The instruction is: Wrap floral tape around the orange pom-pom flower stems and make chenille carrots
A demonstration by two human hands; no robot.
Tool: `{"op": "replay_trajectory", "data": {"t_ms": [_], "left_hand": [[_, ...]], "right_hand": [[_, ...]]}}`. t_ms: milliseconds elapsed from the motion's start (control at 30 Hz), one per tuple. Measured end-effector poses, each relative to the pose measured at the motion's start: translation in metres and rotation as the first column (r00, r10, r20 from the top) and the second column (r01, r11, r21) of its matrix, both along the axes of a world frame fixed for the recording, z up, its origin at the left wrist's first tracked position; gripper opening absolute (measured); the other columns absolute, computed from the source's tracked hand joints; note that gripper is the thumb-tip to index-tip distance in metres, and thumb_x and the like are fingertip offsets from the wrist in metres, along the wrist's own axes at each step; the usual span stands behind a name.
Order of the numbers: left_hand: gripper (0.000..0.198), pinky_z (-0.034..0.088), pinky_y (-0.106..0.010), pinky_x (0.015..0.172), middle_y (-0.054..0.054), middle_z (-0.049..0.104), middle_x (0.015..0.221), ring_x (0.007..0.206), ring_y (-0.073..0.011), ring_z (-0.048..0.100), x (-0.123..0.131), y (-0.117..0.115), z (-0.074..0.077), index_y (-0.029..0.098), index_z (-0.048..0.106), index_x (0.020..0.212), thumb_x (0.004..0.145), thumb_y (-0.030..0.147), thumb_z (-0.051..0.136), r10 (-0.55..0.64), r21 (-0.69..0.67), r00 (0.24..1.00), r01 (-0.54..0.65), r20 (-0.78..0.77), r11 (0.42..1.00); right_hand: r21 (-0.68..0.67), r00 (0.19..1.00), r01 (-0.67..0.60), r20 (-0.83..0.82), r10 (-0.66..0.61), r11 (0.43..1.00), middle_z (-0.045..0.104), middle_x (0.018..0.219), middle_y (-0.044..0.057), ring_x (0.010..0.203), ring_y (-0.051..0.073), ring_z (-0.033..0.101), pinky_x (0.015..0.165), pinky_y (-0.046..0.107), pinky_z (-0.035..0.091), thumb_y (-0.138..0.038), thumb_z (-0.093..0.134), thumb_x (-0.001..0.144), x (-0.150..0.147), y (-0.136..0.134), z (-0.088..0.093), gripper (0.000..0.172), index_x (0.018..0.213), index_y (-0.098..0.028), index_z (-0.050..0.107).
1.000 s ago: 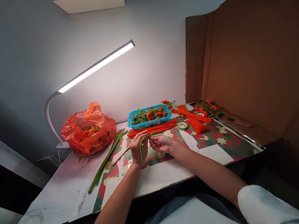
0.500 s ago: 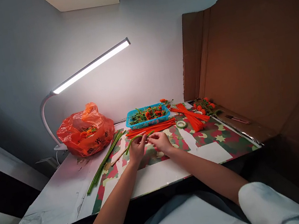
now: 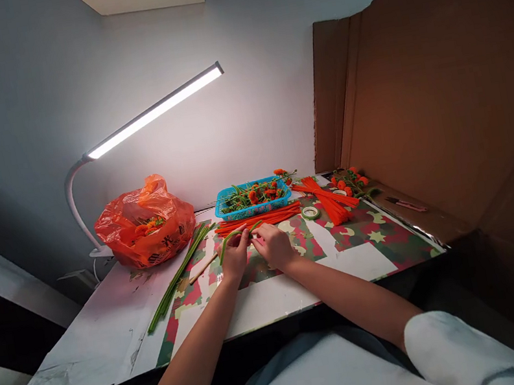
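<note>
Both hands meet over the patterned table covering, in front of the orange bundle. My left hand (image 3: 234,257) is closed, pinching a bent green pipe cleaner (image 3: 224,245) that curves over its fingers and hangs down on the left side. My right hand (image 3: 274,247) is closed too, its thumb and fingertips pinched at the same pipe cleaner close to the left fingertips. The fingers hide the stretch between them. A thin wooden stick (image 3: 203,268) lies just left of my left hand. Beyond it rests a bundle of green pipe cleaners (image 3: 178,281).
Behind the hands lie orange pipe cleaners (image 3: 271,215) and a blue basket (image 3: 231,217) of orange flowers. An orange plastic bag (image 3: 149,240) sits left, under a lit lamp (image 3: 154,110). Rightward are a tape roll (image 3: 310,213), another orange bundle (image 3: 330,203), a cutter (image 3: 407,204) and a cardboard wall (image 3: 441,89).
My right hand has turned slightly, its knuckles now higher and its fingers more curled. The green pipe cleaner's right end shows a little less. The whole view has shifted slightly.
</note>
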State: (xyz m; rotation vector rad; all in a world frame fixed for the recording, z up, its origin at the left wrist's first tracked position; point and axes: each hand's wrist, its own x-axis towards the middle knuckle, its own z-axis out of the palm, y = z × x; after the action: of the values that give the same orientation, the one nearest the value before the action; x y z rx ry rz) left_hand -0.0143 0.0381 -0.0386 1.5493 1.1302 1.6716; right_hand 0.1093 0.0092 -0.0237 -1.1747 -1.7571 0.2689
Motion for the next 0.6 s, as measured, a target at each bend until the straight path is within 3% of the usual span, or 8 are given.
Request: {"op": "replay_trajectory", "data": {"t_ms": [167, 300, 367, 500, 600], "left_hand": [[0.03, 0.055, -0.029, 0.065, -0.004, 0.074, 0.073, 0.066, -0.0188, 0.069, 0.001, -0.004, 0.002, 0.019, 0.074, 0.091, 0.076, 0.044, 0.067, 0.057, 0.053, 0.997, -0.054, -0.053, 0.997], [0.028, 0.053, -0.03, 0.066, -0.004, 0.075, 0.075, 0.066, -0.0183, 0.069, 0.002, -0.01, 0.006, 0.019, 0.074, 0.094, 0.08, 0.041, 0.063, 0.17, 0.147, 0.971, -0.146, -0.168, 0.978], [0.027, 0.053, -0.029, 0.067, -0.005, 0.076, 0.079, 0.068, -0.0182, 0.069, 0.003, -0.012, 0.008, 0.019, 0.074, 0.094, 0.081, 0.039, 0.061, 0.213, 0.189, 0.961, -0.18, -0.174, 0.965], [0.024, 0.053, -0.028, 0.063, -0.005, 0.076, 0.082, 0.068, -0.0177, 0.068, 0.007, -0.016, 0.011, 0.02, 0.075, 0.092, 0.081, 0.035, 0.061, 0.233, 0.23, 0.96, -0.194, -0.154, 0.954], [0.022, 0.052, -0.027, 0.06, -0.004, 0.076, 0.081, 0.065, -0.017, 0.068, 0.008, -0.019, 0.012, 0.021, 0.075, 0.093, 0.082, 0.033, 0.06, 0.225, 0.245, 0.96, -0.181, -0.166, 0.953]], "right_hand": [[-0.019, 0.999, 0.008, -0.047, -0.009, 1.0, 0.061, 0.077, 0.006, 0.08, 0.021, 0.055, 0.075, 0.03, 0.039, -0.017, 0.055, 0.083, -0.002, -0.001, 0.001, 0.014, 0.074, -0.022, 0.065], [-0.041, 0.997, -0.005, -0.08, 0.001, 0.999, 0.06, 0.075, 0.006, 0.078, 0.02, 0.054, 0.074, 0.029, 0.037, -0.019, 0.052, 0.085, -0.005, -0.002, 0.002, 0.017, 0.07, -0.021, 0.061], [-0.102, 0.978, -0.022, -0.206, 0.001, 0.994, 0.058, 0.075, 0.005, 0.077, 0.019, 0.053, 0.073, 0.029, 0.037, -0.019, 0.054, 0.083, -0.008, -0.001, 0.002, 0.017, 0.067, -0.021, 0.059], [-0.276, 0.798, -0.195, -0.603, -0.012, 0.941, 0.053, 0.069, 0.002, 0.07, 0.016, 0.048, 0.065, 0.025, 0.037, -0.023, 0.059, 0.079, -0.015, 0.006, 0.0, 0.016, 0.064, -0.021, 0.055], [-0.341, 0.736, -0.346, -0.677, 0.027, 0.874, 0.046, 0.056, -0.002, 0.053, 0.012, 0.041, 0.051, 0.023, 0.035, -0.031, 0.059, 0.08, -0.013, 0.014, 0.001, 0.022, 0.063, -0.02, 0.053]]}}
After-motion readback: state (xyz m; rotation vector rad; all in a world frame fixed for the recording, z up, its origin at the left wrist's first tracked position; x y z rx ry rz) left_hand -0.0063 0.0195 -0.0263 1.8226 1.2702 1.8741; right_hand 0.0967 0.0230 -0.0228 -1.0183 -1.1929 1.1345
